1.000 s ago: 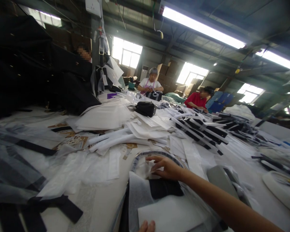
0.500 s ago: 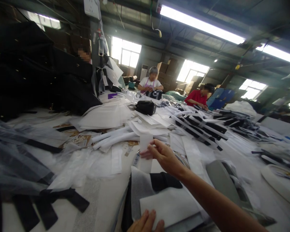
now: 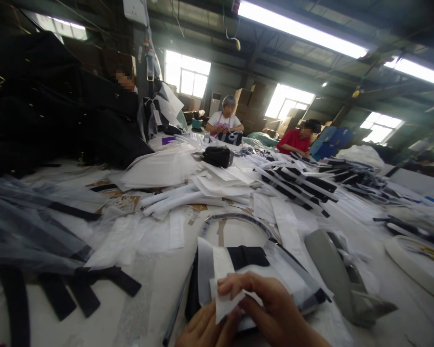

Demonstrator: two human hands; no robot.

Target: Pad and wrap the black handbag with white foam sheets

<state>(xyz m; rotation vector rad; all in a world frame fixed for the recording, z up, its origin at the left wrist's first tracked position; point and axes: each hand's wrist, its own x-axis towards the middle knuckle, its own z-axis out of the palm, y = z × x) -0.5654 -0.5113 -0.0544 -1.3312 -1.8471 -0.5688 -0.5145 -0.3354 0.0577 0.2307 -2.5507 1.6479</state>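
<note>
A black handbag [image 3: 191,294] lies in front of me on the table, partly covered with white paper and clear wrapping. Its wrapped handle [image 3: 235,217] arches away from me. A white paper strip [image 3: 222,260] runs over the bag's flap beside a black strap [image 3: 248,257]. My right hand [image 3: 271,303] is closed over the strip's near end, pinching it with bent fingers. Close against it, my left hand [image 3: 202,327] has its fingers pressed together at the edge of that paper. Part of the bag's near side is hidden by my hands.
Right of the bag stands a grey tape dispenser [image 3: 329,270]. Black straps in clear plastic [image 3: 58,241] lie at left. Paper sheets [image 3: 159,168] and a small black pouch [image 3: 217,156] lie farther back. Wrapped black strips [image 3: 296,183] are piled at right; co-workers [image 3: 224,120] sit beyond.
My right hand has come down toward me from beyond the bag, bringing the strip's end over the flap to my left hand. The bag's handle is now uncovered to view.
</note>
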